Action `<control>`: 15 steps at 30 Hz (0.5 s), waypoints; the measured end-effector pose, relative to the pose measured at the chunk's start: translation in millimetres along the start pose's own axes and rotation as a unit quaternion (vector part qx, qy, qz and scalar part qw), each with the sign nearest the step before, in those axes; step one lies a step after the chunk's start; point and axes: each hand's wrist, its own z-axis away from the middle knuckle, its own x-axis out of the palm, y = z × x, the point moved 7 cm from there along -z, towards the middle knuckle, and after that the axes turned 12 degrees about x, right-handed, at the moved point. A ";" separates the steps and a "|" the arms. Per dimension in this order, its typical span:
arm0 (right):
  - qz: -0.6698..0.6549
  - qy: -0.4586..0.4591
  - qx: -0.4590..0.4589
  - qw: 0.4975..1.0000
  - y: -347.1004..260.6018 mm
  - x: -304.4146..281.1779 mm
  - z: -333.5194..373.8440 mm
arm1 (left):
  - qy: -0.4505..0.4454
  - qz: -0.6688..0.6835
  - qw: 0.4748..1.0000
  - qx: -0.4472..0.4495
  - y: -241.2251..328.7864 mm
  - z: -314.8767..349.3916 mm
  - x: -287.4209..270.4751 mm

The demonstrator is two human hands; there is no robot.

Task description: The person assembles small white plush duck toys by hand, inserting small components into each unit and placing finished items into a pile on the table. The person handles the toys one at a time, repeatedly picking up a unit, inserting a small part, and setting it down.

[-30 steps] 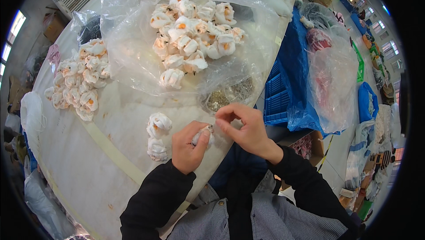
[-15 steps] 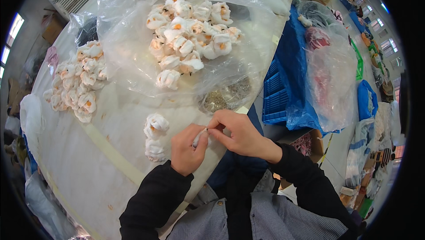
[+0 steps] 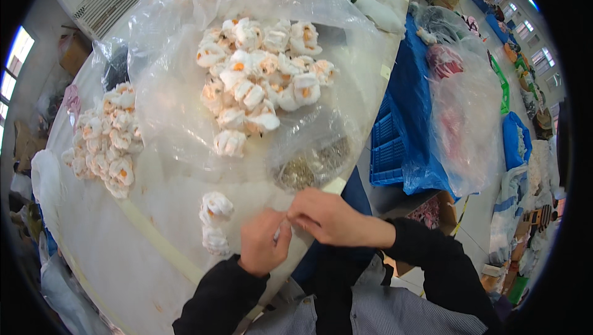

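My left hand (image 3: 264,243) is closed around a small white piece (image 3: 277,235), mostly hidden by the fingers. Against it, my right hand (image 3: 336,219) pinches with thumb and forefinger; what is between those fingertips is too small and blurred to make out. Just left of my hands lie two fluffy white pieces with touches of orange, an upper one (image 3: 215,206) and a lower one (image 3: 215,240). Farther off, a pile of similar fluffy pieces (image 3: 250,94) rests on clear plastic sheeting (image 3: 179,131). Another heap of fluffy pieces (image 3: 102,143) sits at the left.
Small greenish-gold bits show in a clear bag (image 3: 296,173) near the table's (image 3: 167,279) right edge. Beyond that edge stand a blue crate (image 3: 386,150), blue sheeting (image 3: 417,94) and a plastic-wrapped bundle (image 3: 463,119). An open cardboard box (image 3: 446,211) is on the floor.
The table and everything on it sit lower in the picture now, as the view has tilted up. My hands stay together, still gripping, with the left one blurred by motion.
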 end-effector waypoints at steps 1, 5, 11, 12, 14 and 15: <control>0.005 -0.002 -0.004 1.000 0.0 0.2 1.1 | 0.001 -0.007 1.000 0.001 0.4 -1.5 -0.8; 0.066 0.051 -0.101 0.991 -7.8 4.2 5.5 | -0.023 -0.008 0.998 -0.053 2.6 -4.0 -4.5; 0.028 0.233 -0.217 0.948 8.3 16.0 36.7 | -0.075 0.068 0.994 -0.040 9.7 13.4 0.4; 0.016 0.256 -0.209 0.944 12.0 18.3 38.1 | -0.060 0.046 0.997 -0.006 16.3 -3.4 3.8; -0.006 0.259 -0.178 0.949 12.3 5.4 35.2 | -0.105 0.021 0.994 -0.013 19.5 -6.0 6.6; -0.013 0.239 -0.163 0.957 11.9 0.1 31.9 | -0.128 0.026 0.991 -0.038 21.5 -15.8 2.3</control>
